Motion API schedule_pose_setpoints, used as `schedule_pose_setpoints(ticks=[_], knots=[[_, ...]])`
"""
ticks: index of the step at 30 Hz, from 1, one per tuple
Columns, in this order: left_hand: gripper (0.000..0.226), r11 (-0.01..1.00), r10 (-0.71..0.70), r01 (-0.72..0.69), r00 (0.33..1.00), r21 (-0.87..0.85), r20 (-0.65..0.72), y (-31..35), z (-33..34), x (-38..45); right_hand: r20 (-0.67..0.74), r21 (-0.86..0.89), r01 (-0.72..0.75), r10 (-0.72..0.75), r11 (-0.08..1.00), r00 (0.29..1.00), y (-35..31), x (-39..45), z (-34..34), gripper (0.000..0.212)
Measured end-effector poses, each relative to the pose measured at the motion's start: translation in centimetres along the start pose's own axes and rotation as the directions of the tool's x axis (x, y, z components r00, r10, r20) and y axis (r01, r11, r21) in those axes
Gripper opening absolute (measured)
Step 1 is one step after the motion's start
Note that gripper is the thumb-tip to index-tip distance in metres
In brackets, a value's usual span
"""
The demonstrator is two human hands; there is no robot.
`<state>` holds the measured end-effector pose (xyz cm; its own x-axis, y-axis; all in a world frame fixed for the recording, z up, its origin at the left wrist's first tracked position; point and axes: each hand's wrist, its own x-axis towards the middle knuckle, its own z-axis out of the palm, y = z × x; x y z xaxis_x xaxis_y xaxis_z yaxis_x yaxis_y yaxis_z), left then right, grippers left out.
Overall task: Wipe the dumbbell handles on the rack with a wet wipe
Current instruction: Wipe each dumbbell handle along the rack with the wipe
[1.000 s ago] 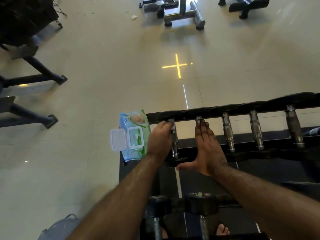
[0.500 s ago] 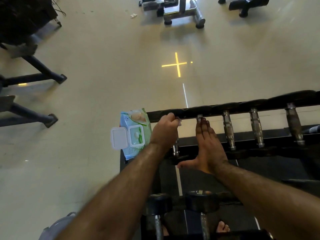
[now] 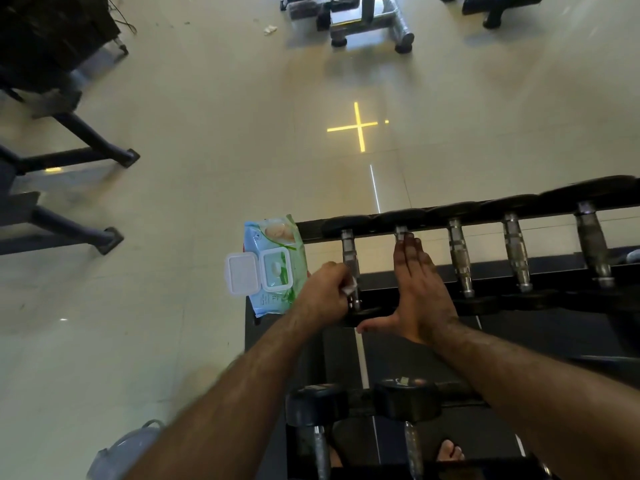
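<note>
Pale glossy floor tiles (image 3: 194, 188) spread beneath a black dumbbell rack (image 3: 540, 308). Five dumbbell handles (image 3: 460, 258) show on its upper tier, long axes running away from the person. An opened wipes pack (image 3: 273, 265), print too small to read, lies at the rack's left end. Right hand (image 3: 420, 292) rests flat, fingers straight, on the second handle. Left hand (image 3: 327, 296) clenches a wet wipe (image 3: 350, 288) against the first handle's (image 3: 349, 252) near end.

5 dumbbell handles (image 3: 459, 259) on the upper rack, 2 hands (image 3: 420, 289), 1 wipes pack (image 3: 273, 265).
</note>
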<state>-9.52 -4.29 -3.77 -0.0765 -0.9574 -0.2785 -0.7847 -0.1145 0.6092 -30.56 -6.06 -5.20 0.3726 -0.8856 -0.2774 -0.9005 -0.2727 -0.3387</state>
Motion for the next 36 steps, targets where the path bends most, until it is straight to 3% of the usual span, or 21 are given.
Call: schedule_pose_setpoints(ticks=[5, 8, 11, 14, 15, 18, 21, 23, 26, 29, 33, 36], knots=[[0.022, 0.991, 0.114, -0.093, 0.965, -0.095, 0.236, -1.2, -1.8, -0.3, -0.031, -0.028, 0.018, -0.019, 0.999, 0.999, 0.3, 0.1, 0.5, 0.172], [0.021, 0.944, 0.095, -0.053, 0.989, -0.326, 0.114, -1.5, -3.3, -0.8, -0.040, -0.037, 0.013, -0.015, 0.999, 0.999, 0.4, 0.1, 0.6, 0.173], [0.018, 0.753, -0.139, 0.102, 0.990, -0.650, -0.006, -2.5, -3.8, -1.9, -0.041, -0.043, 0.020, -0.021, 0.999, 0.999, 0.3, 0.0, 0.7, 0.173], [0.020, 0.506, -0.317, 0.196, 0.948, -0.840, 0.031, -2.7, -3.4, -3.3, 0.006, -0.106, 0.009, -0.008, 0.994, 1.000, 0.0, 0.2, 0.4, 0.172], [0.020, 0.465, -0.348, 0.207, 0.937, -0.861, 0.037, -2.4, -3.4, -3.9, 0.016, -0.131, 0.005, -0.003, 0.991, 1.000, -0.1, 0.2, 0.2, 0.171], [0.021, 0.447, -0.391, 0.209, 0.920, -0.870, 0.020, -2.3, -3.3, -5.5, 0.019, -0.251, 0.088, -0.085, 0.964, 0.996, -0.7, -0.3, 0.0, 0.152], [0.020, 0.441, -0.455, 0.170, 0.889, -0.881, -0.057, -3.2, -3.8, -6.4, 0.052, -0.375, 0.380, -0.390, 0.846, 0.919, -3.7, -1.1, 0.8, 0.106], [0.018, 0.449, -0.502, 0.155, 0.858, -0.880, -0.105, -4.2, -4.3, -6.8, 0.160, -0.437, 0.508, -0.492, 0.742, 0.856, -7.2, -0.6, 1.4, 0.075], [0.017, 0.431, -0.524, 0.124, 0.841, -0.894, -0.136, -5.1, -5.4, -7.4, 0.313, -0.560, 0.432, -0.303, 0.706, 0.900, -12.4, 0.2, 1.5, 0.045], [0.008, 0.437, -0.529, 0.072, 0.827, -0.897, -0.191, -5.3, -6.5, -8.0, 0.339, -0.718, 0.353, -0.141, 0.600, 0.930, -14.5, 0.4, 2.4, 0.033], [0.008, 0.433, -0.529, 0.014, 0.814, -0.901, -0.241, -5.1, -7.5, -8.6, 0.291, -0.723, 0.365, -0.220, 0.587, 0.931, -13.9, 0.4, 2.7, 0.029], [0.009, 0.408, -0.502, -0.028, 0.828, -0.913, -0.250, -5.0, -8.0, -8.5, 0.168, -0.531, 0.362, -0.323, 0.766, 0.931, -10.7, 0.1, 3.2, 0.031]])
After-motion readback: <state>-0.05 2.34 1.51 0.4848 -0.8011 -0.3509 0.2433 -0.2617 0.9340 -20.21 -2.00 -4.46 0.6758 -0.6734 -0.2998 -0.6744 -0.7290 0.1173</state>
